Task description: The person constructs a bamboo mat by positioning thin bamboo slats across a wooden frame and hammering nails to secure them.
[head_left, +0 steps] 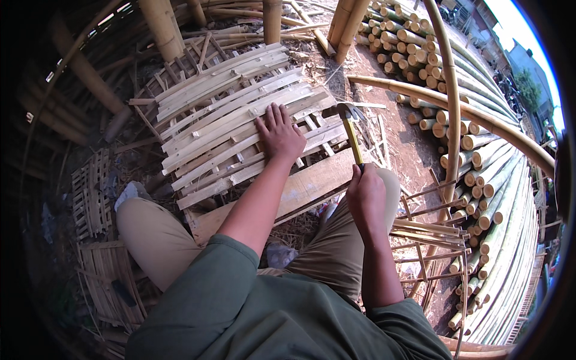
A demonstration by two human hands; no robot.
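Note:
A slatted panel of pale split-bamboo strips point(210, 129) lies in front of me, its strips running side by side over crosspieces. My left hand point(280, 133) rests flat on the strips near the panel's right half, fingers stretched out. In my right hand point(366, 195) is a claw hammer point(354, 135) with a yellow-and-black handle, gripped low. Its dark head is up, beside the panel's right end; whether it touches the strips I cannot tell. A wide wooden board point(294, 192) runs along the panel's near edge, between my knees.
Large stacks of cut bamboo poles point(486, 198) fill the right side. Upright bamboo posts point(273, 21) stand beyond the panel, and a long pole point(456, 108) slants across at right. A small bamboo frame point(429, 240) is beside my right knee. More slatted pieces point(108, 276) lie at left.

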